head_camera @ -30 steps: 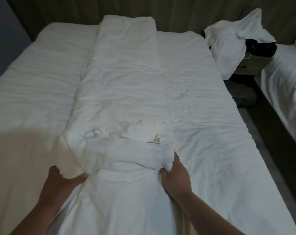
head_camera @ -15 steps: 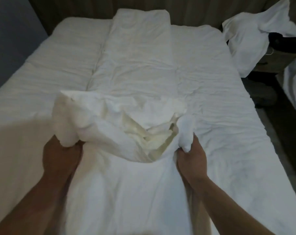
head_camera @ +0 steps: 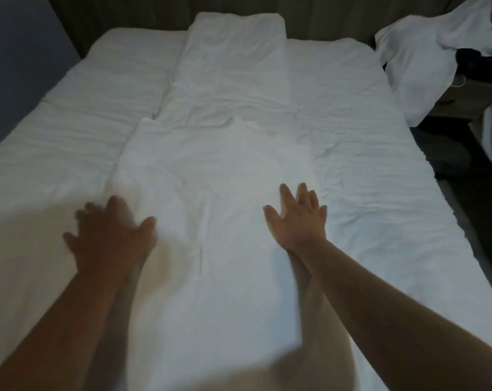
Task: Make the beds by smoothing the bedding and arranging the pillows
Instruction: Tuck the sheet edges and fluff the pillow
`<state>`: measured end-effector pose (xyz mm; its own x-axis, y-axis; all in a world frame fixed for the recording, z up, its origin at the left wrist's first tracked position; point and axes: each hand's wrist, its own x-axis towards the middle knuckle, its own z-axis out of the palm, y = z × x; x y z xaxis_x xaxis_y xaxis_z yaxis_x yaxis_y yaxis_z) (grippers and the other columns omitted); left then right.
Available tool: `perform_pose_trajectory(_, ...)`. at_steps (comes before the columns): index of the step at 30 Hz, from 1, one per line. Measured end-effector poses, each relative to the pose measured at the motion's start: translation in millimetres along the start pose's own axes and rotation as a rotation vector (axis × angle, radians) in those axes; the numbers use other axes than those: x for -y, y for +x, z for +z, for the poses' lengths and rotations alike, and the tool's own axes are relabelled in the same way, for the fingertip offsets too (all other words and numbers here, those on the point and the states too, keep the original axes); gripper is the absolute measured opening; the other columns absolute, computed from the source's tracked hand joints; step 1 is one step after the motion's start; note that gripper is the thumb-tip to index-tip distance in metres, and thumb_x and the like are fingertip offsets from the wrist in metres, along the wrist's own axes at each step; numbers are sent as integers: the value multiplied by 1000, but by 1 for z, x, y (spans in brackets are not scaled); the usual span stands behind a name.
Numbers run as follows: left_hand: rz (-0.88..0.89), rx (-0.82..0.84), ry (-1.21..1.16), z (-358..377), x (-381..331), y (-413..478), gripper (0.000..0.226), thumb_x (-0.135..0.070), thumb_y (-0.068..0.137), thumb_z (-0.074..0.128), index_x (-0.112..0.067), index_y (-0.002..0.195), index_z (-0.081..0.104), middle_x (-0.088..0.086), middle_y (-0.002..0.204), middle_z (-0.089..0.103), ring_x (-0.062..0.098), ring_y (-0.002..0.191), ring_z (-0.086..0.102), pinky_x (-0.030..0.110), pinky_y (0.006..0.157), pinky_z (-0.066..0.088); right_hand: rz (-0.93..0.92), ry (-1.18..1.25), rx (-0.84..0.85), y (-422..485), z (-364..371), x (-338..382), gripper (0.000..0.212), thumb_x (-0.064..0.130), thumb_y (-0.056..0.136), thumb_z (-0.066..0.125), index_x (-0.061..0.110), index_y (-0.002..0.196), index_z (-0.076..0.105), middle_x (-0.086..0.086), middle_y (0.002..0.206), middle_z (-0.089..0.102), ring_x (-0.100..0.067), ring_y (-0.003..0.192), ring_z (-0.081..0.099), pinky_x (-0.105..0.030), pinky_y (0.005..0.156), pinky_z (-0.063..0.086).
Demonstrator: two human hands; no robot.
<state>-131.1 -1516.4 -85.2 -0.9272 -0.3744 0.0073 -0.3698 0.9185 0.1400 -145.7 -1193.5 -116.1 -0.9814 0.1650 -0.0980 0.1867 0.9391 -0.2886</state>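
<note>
Our left hand [head_camera: 109,235] and right hand [head_camera: 295,221] were both spread wide, fingers straight, gripping nothing; the left was blurred, so we could not tell whether it touched the cloth. The folded duvet [head_camera: 216,170] lay down the middle of the bed [head_camera: 366,170], its long axis running near to far, on ahead of our fingertips. One hand sat by each long edge, about level, so we judged a stroke away from us came next

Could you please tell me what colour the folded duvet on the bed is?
Plain white duvet, seen in the head view.
</note>
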Motion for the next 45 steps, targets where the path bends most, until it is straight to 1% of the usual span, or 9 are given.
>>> perform_pose_trajectory(4,44,-27,-18,43,18,-31,76,-60,89,38,-14,147,24,32,148,26,47,137,26,60,109,22,69,-34,65,-11,29,-9,75,73,85,20,38,149,3,-8,161,-1,-37,147,2,-58,115,9)
perform_pose_trajectory(13,170,254,81,111,22,7,73,-65,90,32,-28,150,15,17,157,13,33,145,13,57,112,19,102,-120,220,4,82,-11,78,74,85,15,37,150,-7,-6,161,-11,-34,147,-6,-58,115,3)
perform_pose_trajectory(16,213,496,141,93,27,25,77,-69,89,29,-31,152,6,10,160,3,29,147,7,51,116,14,68,-128,419,13,63,-15,80,75,85,19,38,150,-8,-3,160,-16,-31,148,-8,-55,117,1)
perform_pose_trajectory(19,258,457,103,55,35,6,76,-67,90,31,-26,152,16,11,159,15,28,144,19,45,114,20,11,-170,435,-4,47,-26,76,66,89,20,31,152,-2,-8,161,-9,-31,148,-1,-52,117,7)
perform_pose_trajectory(24,286,377,-242,1,55,-102,94,-74,67,28,-20,142,45,6,152,37,20,142,31,35,115,18,-43,-62,233,-121,24,-11,51,47,97,28,15,135,39,-13,132,47,-32,126,45,-41,107,35)
perform_pose_trajectory(28,326,548,-286,-36,73,-168,62,-52,90,45,-17,141,45,2,152,36,15,142,30,25,115,14,-105,89,309,-205,-25,11,42,47,99,32,17,118,55,-10,121,58,-29,120,52,-33,99,38)
perform_pose_trajectory(35,383,692,-354,-118,121,-269,41,-29,96,53,-12,133,54,2,141,51,15,130,47,23,109,32,43,370,394,-382,-114,36,83,67,87,9,9,110,64,-12,121,63,-27,118,54,-29,95,37)
perform_pose_trajectory(39,441,706,-392,-163,158,-339,42,-37,94,54,-15,131,56,0,137,55,12,124,52,27,107,36,110,357,369,-494,-130,43,34,47,100,31,32,73,46,10,86,57,-21,96,54,-29,82,36)
perform_pose_trajectory(45,530,762,-369,-204,207,-432,44,-46,92,54,-24,130,55,-4,132,56,9,119,53,26,102,38,227,396,349,-635,-145,45,37,46,98,38,31,64,38,11,70,44,-15,82,49,-32,78,38)
